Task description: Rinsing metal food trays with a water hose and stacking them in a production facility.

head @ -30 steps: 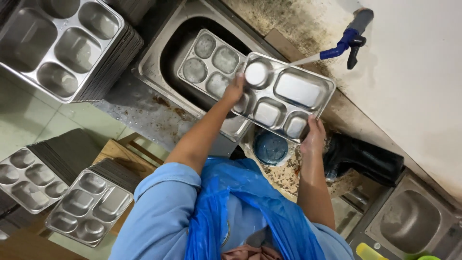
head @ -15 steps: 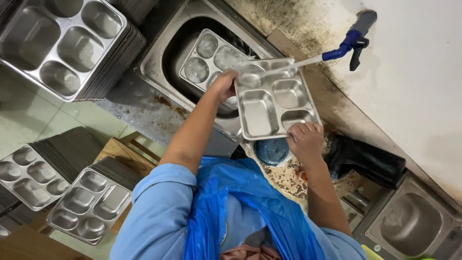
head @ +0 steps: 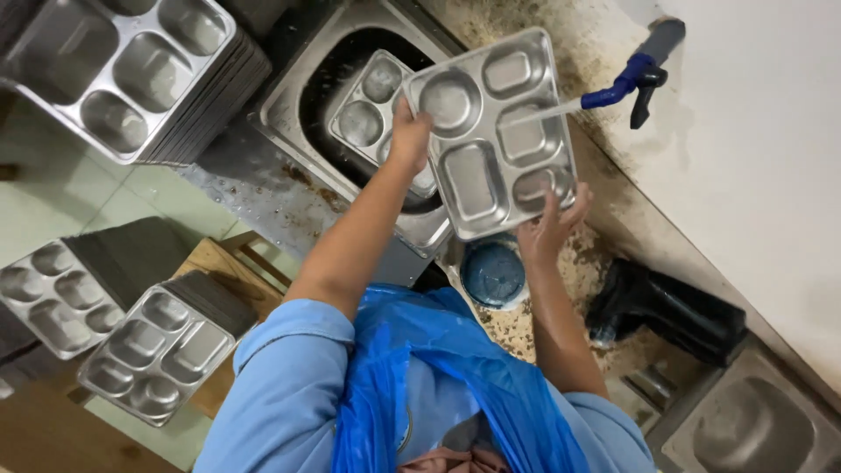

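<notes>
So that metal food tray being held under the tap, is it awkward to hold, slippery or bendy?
Probably slippery: water from the blue tap runs onto the tray. It looks stiff, since it stays flat though the left hand and right hand grip only its edges. Likely light for its size: thin pressed steel.

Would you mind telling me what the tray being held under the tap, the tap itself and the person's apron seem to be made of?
The compartment tray, held by the left hand and right hand, looks like stainless steel: silvery, brushed, with soft reflections. The tap seems plastic, with a matte blue spout and dark handle, though that is uncertain. The apron looks like thin blue plastic film, glossy and crinkled.
</notes>
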